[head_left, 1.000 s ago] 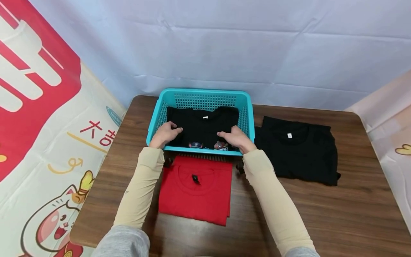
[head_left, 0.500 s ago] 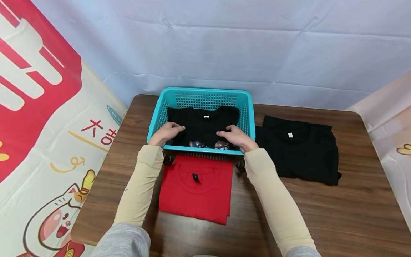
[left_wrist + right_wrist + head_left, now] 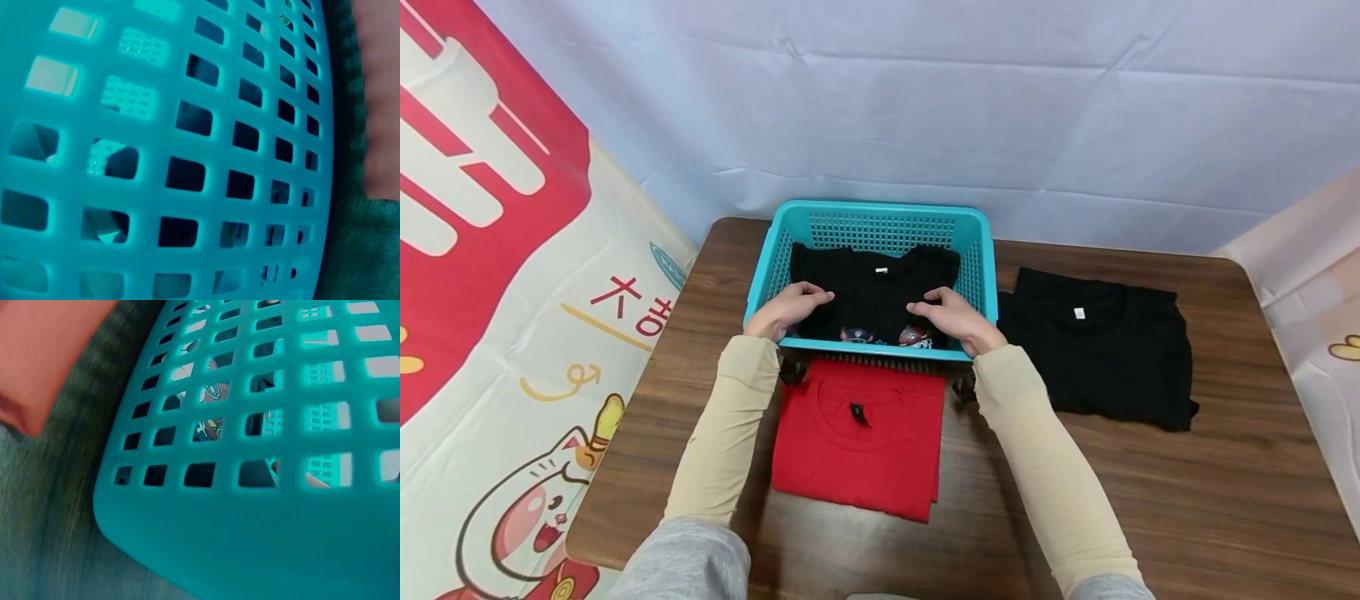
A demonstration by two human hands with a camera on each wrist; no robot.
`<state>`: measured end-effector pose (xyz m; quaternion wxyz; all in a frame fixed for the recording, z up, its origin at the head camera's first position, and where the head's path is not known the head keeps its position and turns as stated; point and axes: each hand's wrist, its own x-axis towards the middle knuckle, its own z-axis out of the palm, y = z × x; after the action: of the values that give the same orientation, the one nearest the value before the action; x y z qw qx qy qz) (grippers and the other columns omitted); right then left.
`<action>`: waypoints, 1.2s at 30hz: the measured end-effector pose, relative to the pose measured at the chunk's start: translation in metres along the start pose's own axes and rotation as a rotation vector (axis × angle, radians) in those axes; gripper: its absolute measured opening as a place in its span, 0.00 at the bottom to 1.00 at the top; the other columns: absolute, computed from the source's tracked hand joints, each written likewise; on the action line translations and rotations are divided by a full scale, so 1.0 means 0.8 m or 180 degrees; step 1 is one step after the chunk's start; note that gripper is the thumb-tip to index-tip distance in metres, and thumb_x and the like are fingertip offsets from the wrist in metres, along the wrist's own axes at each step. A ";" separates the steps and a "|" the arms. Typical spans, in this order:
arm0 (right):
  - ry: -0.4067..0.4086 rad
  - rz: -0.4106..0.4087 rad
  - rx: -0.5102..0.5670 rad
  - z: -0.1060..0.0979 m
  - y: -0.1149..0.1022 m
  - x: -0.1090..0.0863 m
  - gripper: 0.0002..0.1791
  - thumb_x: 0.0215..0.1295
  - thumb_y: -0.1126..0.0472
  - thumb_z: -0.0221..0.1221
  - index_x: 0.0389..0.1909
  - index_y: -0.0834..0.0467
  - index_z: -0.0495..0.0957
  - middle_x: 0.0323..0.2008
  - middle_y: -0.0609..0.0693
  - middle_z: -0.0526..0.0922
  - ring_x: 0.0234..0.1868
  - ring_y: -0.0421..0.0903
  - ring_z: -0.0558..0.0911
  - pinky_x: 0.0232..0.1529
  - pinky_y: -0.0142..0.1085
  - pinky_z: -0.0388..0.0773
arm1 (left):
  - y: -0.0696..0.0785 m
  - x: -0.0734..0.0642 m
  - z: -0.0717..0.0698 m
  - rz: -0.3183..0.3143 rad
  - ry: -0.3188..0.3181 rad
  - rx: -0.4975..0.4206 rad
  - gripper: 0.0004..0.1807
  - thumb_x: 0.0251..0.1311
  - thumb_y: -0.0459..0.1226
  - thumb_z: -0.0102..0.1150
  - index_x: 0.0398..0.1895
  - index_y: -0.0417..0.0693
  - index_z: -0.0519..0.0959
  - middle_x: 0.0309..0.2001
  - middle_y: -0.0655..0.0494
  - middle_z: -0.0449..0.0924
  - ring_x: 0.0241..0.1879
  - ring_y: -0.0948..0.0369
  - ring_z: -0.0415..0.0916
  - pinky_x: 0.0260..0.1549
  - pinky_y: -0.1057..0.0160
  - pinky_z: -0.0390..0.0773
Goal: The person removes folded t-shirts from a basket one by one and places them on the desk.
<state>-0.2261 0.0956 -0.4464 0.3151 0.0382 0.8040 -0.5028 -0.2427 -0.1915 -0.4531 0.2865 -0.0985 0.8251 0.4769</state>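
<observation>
A folded black T-shirt (image 3: 880,300) with a white neck label lies in the turquoise basket (image 3: 880,352); cartoon prints show at its near edge. My left hand (image 3: 790,307) reaches over the basket's near left corner, its thumb and fingertips on the shirt's left side. Over the near right corner comes my right hand (image 3: 958,317), thumb and one finger apart on the shirt's right side. The other fingers are largely hidden inside. Both wrist views are filled by the holed basket wall (image 3: 150,144), with the dark cloth and prints showing through in the right one.
A folded red T-shirt (image 3: 857,450) lies right in front of the basket, between my forearms. More folded black clothing (image 3: 1105,358) lies to the basket's right on the brown wooden table (image 3: 1225,467). A pale cloth backdrop (image 3: 925,108) hangs behind.
My left hand has shifted very slightly on the shirt. A finger of my right hand has come into view above its thumb. The basket and the clothes stay put.
</observation>
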 end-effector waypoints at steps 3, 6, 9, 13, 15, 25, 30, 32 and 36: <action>0.0013 0.0037 0.0080 -0.001 0.000 0.001 0.37 0.69 0.44 0.53 0.72 0.57 0.54 0.74 0.56 0.51 0.70 0.57 0.60 0.67 0.55 0.62 | 0.000 0.003 0.000 0.0037 -0.0015 0.0034 0.25 0.68 0.50 0.51 0.60 0.46 0.68 0.67 0.45 0.62 0.65 0.49 0.60 0.64 0.48 0.65; 0.0015 0.0058 0.0175 -0.001 0.000 0.002 0.38 0.69 0.44 0.54 0.72 0.57 0.53 0.74 0.56 0.51 0.70 0.57 0.60 0.66 0.56 0.63 | -0.001 0.004 0.000 0.0108 -0.0025 0.0053 0.23 0.68 0.48 0.51 0.60 0.44 0.69 0.66 0.45 0.63 0.64 0.49 0.61 0.65 0.49 0.64; -0.0001 0.0036 0.0254 -0.002 0.001 0.002 0.37 0.69 0.46 0.54 0.72 0.57 0.53 0.74 0.57 0.51 0.70 0.57 0.58 0.67 0.56 0.62 | -0.002 0.006 0.001 0.0145 -0.0035 0.0047 0.22 0.69 0.45 0.51 0.61 0.44 0.69 0.68 0.44 0.61 0.65 0.48 0.60 0.66 0.49 0.62; -0.0035 -0.0049 0.0281 -0.004 0.003 0.002 0.33 0.70 0.51 0.53 0.72 0.56 0.56 0.69 0.58 0.58 0.62 0.54 0.66 0.65 0.53 0.65 | -0.002 0.006 0.000 0.0172 -0.0076 0.0048 0.21 0.70 0.39 0.49 0.64 0.44 0.67 0.71 0.43 0.57 0.68 0.46 0.58 0.67 0.48 0.61; -0.0039 -0.0090 0.0318 -0.004 0.004 0.001 0.30 0.71 0.55 0.53 0.71 0.56 0.57 0.53 0.58 0.71 0.46 0.51 0.71 0.58 0.50 0.69 | -0.002 0.004 0.000 0.0203 -0.0095 0.0043 0.20 0.70 0.35 0.47 0.65 0.45 0.67 0.71 0.43 0.57 0.69 0.46 0.56 0.68 0.47 0.60; 0.0072 -0.0169 0.0315 -0.002 0.004 0.000 0.27 0.71 0.63 0.47 0.70 0.55 0.59 0.45 0.55 0.66 0.34 0.47 0.62 0.43 0.43 0.63 | -0.004 0.000 -0.003 0.0391 -0.0129 -0.0085 0.23 0.68 0.29 0.41 0.65 0.50 0.69 0.73 0.46 0.51 0.64 0.48 0.55 0.66 0.47 0.59; 0.0086 -0.0169 0.0347 -0.001 0.004 0.003 0.28 0.69 0.64 0.45 0.70 0.57 0.59 0.60 0.60 0.61 0.38 0.49 0.64 0.44 0.41 0.64 | -0.006 0.002 -0.004 0.0414 -0.0141 -0.0122 0.25 0.66 0.29 0.40 0.67 0.50 0.67 0.70 0.44 0.54 0.59 0.48 0.57 0.57 0.53 0.63; 0.0113 -0.0162 0.0319 0.000 0.004 0.005 0.28 0.69 0.63 0.45 0.70 0.58 0.60 0.61 0.60 0.62 0.40 0.50 0.66 0.47 0.42 0.66 | -0.008 0.003 -0.005 0.0433 -0.0153 -0.0125 0.26 0.66 0.29 0.40 0.67 0.49 0.67 0.68 0.44 0.55 0.58 0.48 0.57 0.54 0.54 0.62; 0.0137 -0.0168 0.0278 0.001 0.004 0.006 0.27 0.70 0.61 0.48 0.69 0.59 0.62 0.69 0.58 0.58 0.58 0.53 0.64 0.63 0.47 0.64 | -0.008 0.003 -0.005 0.0405 -0.0124 -0.0142 0.26 0.65 0.28 0.38 0.65 0.50 0.69 0.64 0.44 0.59 0.57 0.49 0.57 0.51 0.56 0.61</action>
<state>-0.2281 0.0956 -0.4517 0.2824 0.0415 0.7886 -0.5446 -0.2436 -0.1984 -0.4579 0.2693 -0.0430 0.8132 0.5142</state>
